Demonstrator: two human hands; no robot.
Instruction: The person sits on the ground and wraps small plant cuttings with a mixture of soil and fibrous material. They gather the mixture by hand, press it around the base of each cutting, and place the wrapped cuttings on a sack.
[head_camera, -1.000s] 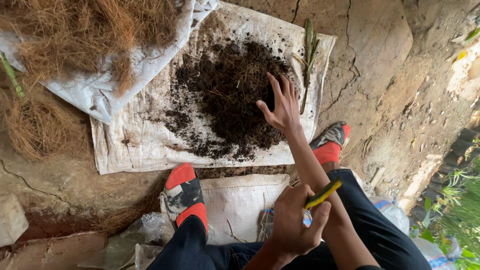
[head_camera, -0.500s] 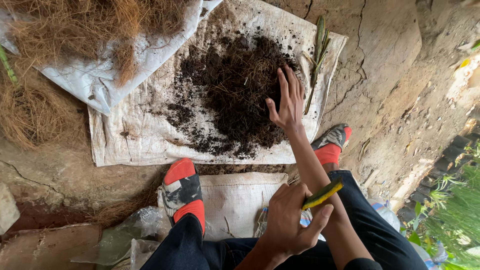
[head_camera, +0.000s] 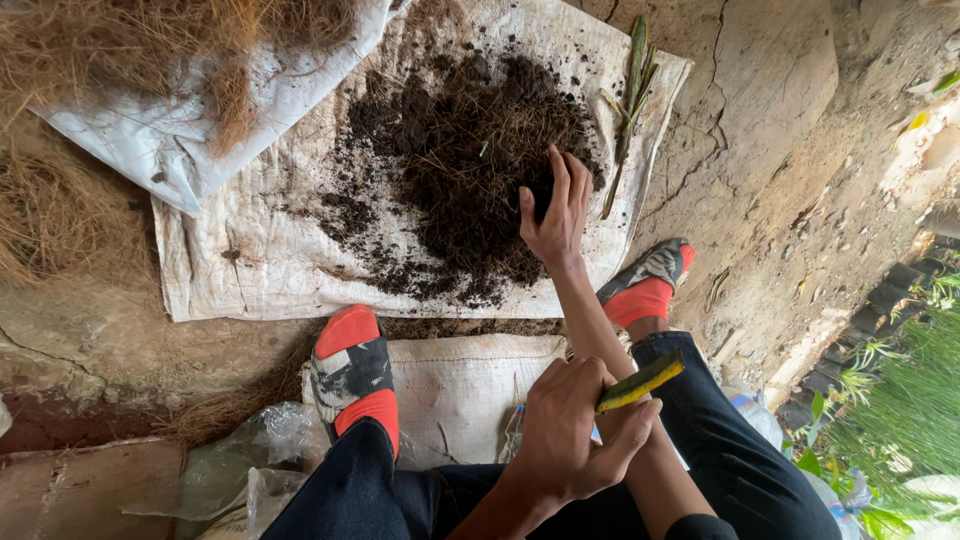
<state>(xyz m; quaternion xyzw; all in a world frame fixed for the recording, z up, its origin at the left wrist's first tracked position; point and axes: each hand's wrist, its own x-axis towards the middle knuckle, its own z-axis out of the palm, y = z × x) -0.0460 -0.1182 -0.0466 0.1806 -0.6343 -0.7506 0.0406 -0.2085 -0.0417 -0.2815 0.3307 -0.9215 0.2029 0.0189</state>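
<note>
Your right hand (head_camera: 555, 215) is reaching with spread fingers into the dark soil pile (head_camera: 465, 160) on the white woven sack (head_camera: 230, 260). Your left hand (head_camera: 570, 430) is gripping a green plant cutting (head_camera: 640, 382) above your lap. More cuttings (head_camera: 630, 95) are lying unplanted beside the soil.

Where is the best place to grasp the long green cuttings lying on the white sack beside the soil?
Probably pinch the green cuttings at their bare lower stems, coming from the right edge of the sack. They lie flat, nearly lengthwise away from the person, with soil piled on their left.
</note>
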